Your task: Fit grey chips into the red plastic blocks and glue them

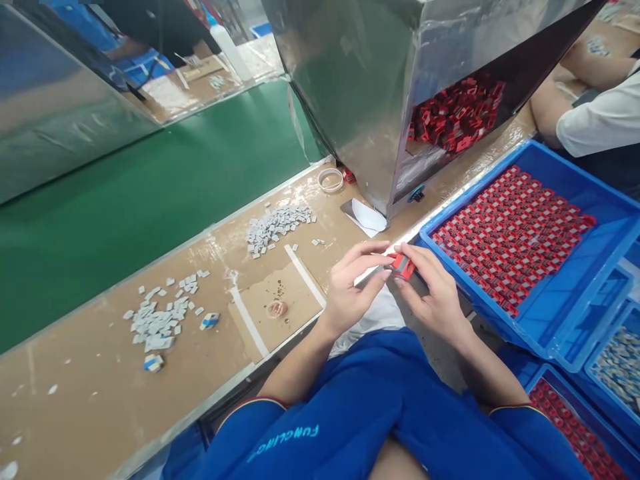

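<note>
A small red plastic part (pixel 402 266) with a grey patch on top is held between my two hands, just past the bench's front edge. My left hand (pixel 353 283) pinches it from the left with thumb and fingers. On the other side my right hand (pixel 433 290) grips it between thumb and index finger. The faces under my fingers are hidden. Left of my hands on the bench lies a pile of small grey-white pieces (pixel 277 228). A little round cup (pixel 277 309) with something reddish in it stands nearer to me on cardboard.
Right of me is a blue crate (pixel 555 353) with rows of red parts. A metal hopper (pixel 350 87) full of loose red parts rises behind. More grey pieces (pixel 157 320) lie left, a tape roll (pixel 330 180) behind. Beyond runs a green belt (pixel 150 193). Another person's arm (pixel 600 120) shows far right.
</note>
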A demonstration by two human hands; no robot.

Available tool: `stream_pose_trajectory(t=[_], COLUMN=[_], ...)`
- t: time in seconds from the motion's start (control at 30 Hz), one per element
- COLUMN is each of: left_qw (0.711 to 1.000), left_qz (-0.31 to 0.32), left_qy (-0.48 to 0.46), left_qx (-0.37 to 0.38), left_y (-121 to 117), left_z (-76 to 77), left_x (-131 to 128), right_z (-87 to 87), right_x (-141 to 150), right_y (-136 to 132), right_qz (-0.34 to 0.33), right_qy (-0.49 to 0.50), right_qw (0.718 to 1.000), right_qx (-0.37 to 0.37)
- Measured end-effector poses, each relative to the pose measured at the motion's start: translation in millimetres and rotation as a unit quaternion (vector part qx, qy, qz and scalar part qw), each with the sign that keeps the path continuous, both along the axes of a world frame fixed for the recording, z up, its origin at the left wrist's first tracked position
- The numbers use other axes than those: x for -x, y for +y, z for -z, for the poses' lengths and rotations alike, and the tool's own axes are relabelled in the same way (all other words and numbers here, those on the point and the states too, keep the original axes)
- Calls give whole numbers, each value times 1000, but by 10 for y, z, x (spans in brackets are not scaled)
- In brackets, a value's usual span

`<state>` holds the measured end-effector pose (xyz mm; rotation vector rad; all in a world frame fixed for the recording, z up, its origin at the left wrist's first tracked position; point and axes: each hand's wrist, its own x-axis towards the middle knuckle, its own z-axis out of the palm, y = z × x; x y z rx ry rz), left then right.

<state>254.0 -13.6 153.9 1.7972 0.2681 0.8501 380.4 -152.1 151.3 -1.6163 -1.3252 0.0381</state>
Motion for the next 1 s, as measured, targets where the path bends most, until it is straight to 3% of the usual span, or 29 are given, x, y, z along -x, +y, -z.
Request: stream_pose_trajectory(t=[0.07, 0.17, 0.77, 1.0], left_qw=[996, 992, 988, 979], left_qz=[-24, -33, -30, -50], left_qy=[3, 7, 36, 34], left_qx=[-83, -124, -147, -196], left_y=[16, 21, 122, 96], left_z=[-90, -159, -167, -99], left_x=[12, 16, 62, 83], right_z=[-26, -51, -91, -145], right_x=[-27, -61, -148, -193], right_y=[4, 13, 75, 64], right_qz=[-10, -12, -57, -95], right_qy=[0, -6, 19, -15], right_qw=[1000, 1000, 998, 995], right_qx=[-5, -17, 10, 14])
